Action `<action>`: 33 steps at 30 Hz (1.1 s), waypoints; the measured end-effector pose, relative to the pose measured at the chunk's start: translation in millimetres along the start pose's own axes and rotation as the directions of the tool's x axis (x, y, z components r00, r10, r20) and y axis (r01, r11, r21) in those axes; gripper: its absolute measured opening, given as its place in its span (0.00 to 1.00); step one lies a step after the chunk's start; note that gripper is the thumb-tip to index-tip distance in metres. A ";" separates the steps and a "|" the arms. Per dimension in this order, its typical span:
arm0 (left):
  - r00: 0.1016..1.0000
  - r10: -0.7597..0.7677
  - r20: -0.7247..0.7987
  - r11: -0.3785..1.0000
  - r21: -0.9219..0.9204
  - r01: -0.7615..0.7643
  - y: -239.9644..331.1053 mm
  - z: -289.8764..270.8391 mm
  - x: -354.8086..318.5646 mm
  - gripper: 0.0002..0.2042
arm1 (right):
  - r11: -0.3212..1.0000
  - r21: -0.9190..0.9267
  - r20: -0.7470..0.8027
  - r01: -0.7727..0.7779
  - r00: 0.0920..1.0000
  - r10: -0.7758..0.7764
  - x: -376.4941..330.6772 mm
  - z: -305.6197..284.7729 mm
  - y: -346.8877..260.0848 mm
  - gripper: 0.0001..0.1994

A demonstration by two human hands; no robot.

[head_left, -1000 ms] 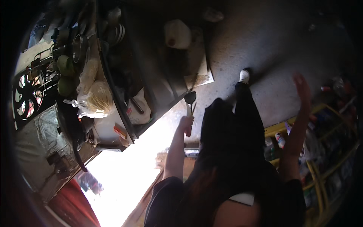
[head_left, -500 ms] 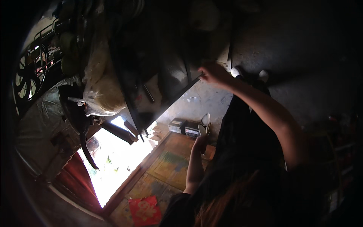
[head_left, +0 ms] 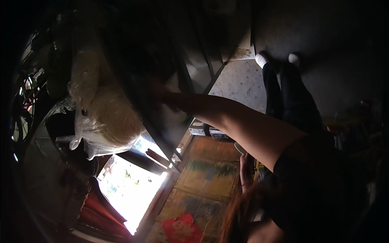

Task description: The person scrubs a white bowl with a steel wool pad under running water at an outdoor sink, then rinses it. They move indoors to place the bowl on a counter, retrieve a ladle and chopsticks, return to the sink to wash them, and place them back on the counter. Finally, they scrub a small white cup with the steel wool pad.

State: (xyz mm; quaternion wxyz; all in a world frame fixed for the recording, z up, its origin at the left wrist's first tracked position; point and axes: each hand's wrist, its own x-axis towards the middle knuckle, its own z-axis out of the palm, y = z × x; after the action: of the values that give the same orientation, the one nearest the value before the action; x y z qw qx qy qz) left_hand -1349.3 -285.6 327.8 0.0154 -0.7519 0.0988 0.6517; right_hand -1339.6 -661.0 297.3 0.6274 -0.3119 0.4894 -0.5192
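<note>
My right arm stretches leftward across the view into a dark cabinet [head_left: 178, 125]. Shadow and blur hide most of my right hand [head_left: 157, 91], so its fingers cannot be read. Lower down, partly covered by my right arm, my left hand [head_left: 245, 162] is closed around a spoon; the spoon's pale bowl [head_left: 239, 148] pokes out above the fingers. A clear plastic bag [head_left: 109, 117] with pale contents hangs just left of the cabinet.
A worn, paint-stained wooden surface [head_left: 202, 174] carries a red paper piece [head_left: 182, 229]. Small boxes [head_left: 200, 128] sit at its far end. Bright light enters an opening [head_left: 129, 182] beside a red cloth [head_left: 101, 212]. My shoes [head_left: 261, 60] stand on the grey floor [head_left: 239, 83].
My right hand has left the cabinet's near edge and moved left into its dark inside. My left hand with the spoon now appears lower and farther right, and the whole view has shifted.
</note>
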 end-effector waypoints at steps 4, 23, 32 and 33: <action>1.000 0.008 -0.021 0.998 -0.057 -0.009 28.8 -10.4 3.4 0.11 | 0.997 -0.024 0.127 -0.069 0.989 0.072 7.0 18.2 -3.9 0.18; 0.995 0.101 -0.013 0.984 -0.143 -0.102 110.5 -16.1 2.8 0.11 | 0.975 -0.124 0.142 -0.182 0.970 0.199 25.9 18.8 -20.7 0.17; 0.990 0.134 -0.048 0.972 -0.187 -0.141 132.5 -3.9 -12.0 0.12 | 0.998 -0.035 0.240 -0.049 0.969 0.056 33.3 -8.9 -60.0 0.18; 0.988 0.144 -0.054 0.969 -0.194 -0.151 135.6 -4.1 -13.2 0.12 | 0.993 0.009 0.218 -0.118 0.970 0.113 38.9 -1.7 -67.3 0.18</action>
State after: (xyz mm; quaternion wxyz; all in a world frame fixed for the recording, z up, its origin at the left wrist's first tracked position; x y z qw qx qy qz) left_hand -1369.9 -417.4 355.7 -0.1097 -0.7530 0.0896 0.6426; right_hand -1365.2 -715.9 346.0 0.7094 -0.3309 0.4298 -0.4500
